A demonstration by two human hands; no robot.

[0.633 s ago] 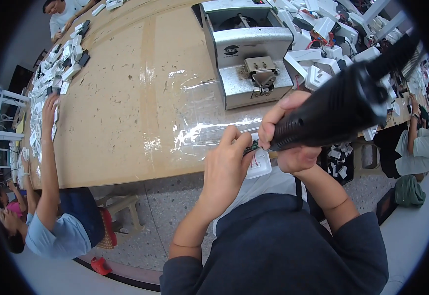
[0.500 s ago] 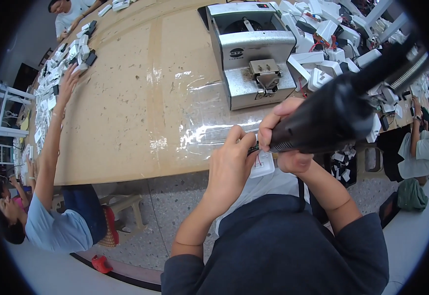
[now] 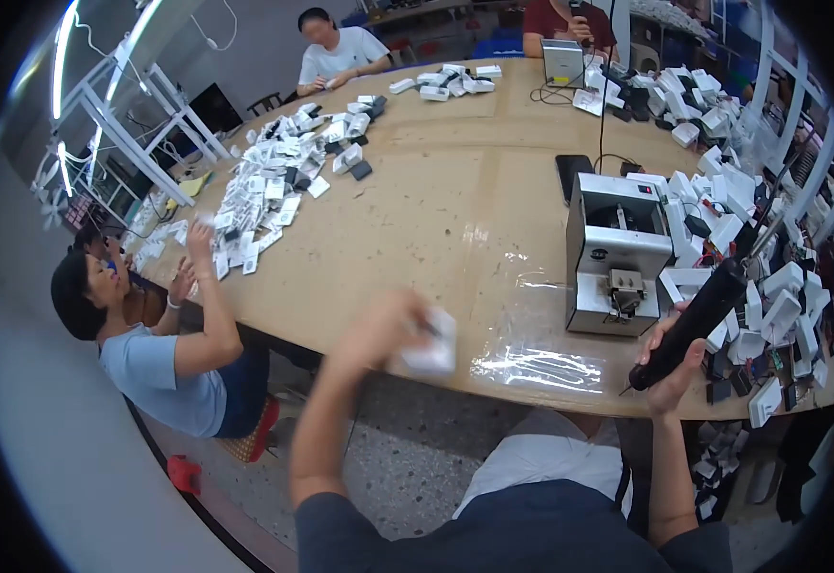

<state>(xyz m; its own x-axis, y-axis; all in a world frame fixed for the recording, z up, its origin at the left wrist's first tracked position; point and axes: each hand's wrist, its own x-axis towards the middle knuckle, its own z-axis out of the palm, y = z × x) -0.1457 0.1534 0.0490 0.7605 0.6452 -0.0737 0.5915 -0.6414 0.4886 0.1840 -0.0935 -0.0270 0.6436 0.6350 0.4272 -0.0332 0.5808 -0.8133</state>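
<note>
Over the bench's near edge, the left hand (image 3: 388, 327) is smeared by motion; it looks to be pinching a white plastic piece (image 3: 432, 346), though blur hides the fingers and any dark detail on it. Right hand (image 3: 669, 387) is wrapped round a black handheld tool (image 3: 692, 329), likely a powered screwdriver, tilted, thin bit pointing down and left near the bench edge, cord end up and right. Step, as judged: left shifts the piece while right holds the tool aside; bit and piece well apart. Next move, as judged, calls for a steadied left hand with fingers ready to open, and the bit kept off the clear film (image 3: 543, 368) on the bench (image 3: 388, 239). Silver machine (image 3: 615, 310) just beyond the tool, dark phone (image 3: 571, 178) behind it, jumbled white housings (image 3: 787, 294) to the right. Far left: pile of white and black parts (image 3: 269, 181), co-worker in light blue (image 3: 164, 377) seated by it, forearms raised. Nearest contact for the piece: left hand only, as far as visible.
</note>
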